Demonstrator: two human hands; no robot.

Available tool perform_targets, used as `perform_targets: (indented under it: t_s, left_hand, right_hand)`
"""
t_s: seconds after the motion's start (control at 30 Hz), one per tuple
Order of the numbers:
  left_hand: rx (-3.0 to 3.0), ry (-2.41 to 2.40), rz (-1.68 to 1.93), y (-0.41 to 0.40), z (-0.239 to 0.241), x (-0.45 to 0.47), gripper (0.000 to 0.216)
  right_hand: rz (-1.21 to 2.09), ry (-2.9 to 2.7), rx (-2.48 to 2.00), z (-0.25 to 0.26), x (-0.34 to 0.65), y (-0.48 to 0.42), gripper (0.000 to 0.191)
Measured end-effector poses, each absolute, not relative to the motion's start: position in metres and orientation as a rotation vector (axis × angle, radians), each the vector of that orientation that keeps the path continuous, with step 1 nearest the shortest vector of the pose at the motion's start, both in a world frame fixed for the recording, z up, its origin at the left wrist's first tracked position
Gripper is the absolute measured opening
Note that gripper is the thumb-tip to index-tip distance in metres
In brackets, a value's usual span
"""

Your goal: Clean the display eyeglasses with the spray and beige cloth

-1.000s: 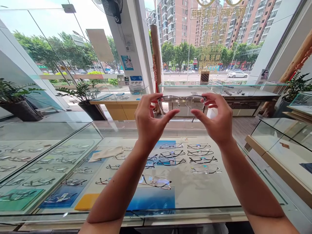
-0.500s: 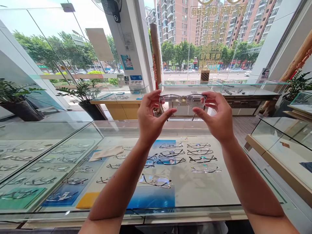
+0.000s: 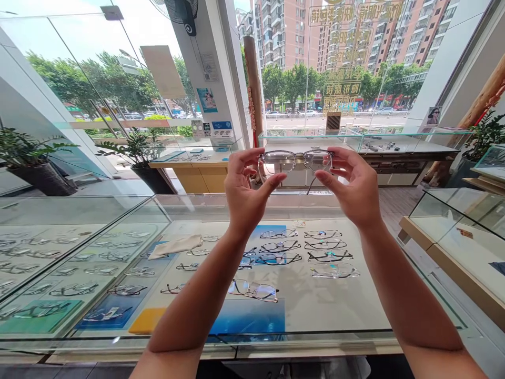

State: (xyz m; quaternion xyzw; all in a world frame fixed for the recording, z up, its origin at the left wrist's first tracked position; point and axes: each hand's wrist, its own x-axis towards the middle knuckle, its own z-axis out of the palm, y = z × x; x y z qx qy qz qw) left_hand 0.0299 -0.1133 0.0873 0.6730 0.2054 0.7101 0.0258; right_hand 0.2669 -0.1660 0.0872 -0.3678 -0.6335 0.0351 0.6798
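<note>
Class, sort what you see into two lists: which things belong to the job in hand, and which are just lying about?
Part of the job:
- left hand, gripping one side
- right hand, gripping the other
- held glasses, raised between them

Apparently just about:
- other glasses, laid out below
- cloth
- potted plant
- fan

Daylight pours through tall glass windows (image 3: 311, 58), one marked with gold lettering (image 3: 341, 88); outside are green trees (image 3: 292, 81), a road (image 3: 294, 122) and pinkish apartment blocks (image 3: 292, 37). A black fan (image 3: 180, 11) and a blue poster (image 3: 207, 100) are mounted on a pale pillar (image 3: 215, 52), with a wooden post (image 3: 253, 79) just beside it. Potted plants (image 3: 144, 152), a yellowish wooden counter (image 3: 199, 180) and glass display cases (image 3: 201, 207) stand on the greyish floor (image 3: 396, 208).
</note>
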Motion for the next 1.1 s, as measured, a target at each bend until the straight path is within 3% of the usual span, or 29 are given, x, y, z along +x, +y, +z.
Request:
perform_targets:
  t_s: [0.3, 0.73, 1.1]
  left_hand:
    - [2.038, 0.653, 2.283, -0.12, 0.089, 0.035, 0.049]
    - [1.972, 0.712, 2.213, -0.098, 0.081, 0.028, 0.053]
    - [1.986, 0.745, 2.206, -0.099, 0.084, 0.025, 0.055]
  right_hand:
    - [0.071, -1.436, -0.828, 0.087, 0.268, -0.167, 0.065]
    - [-0.186, -1.456, -0.847, 0.09, 0.26, -0.176, 0.05]
    - [-0.212, -1.462, -0.845, 0.09, 0.257, -0.178, 0.048]
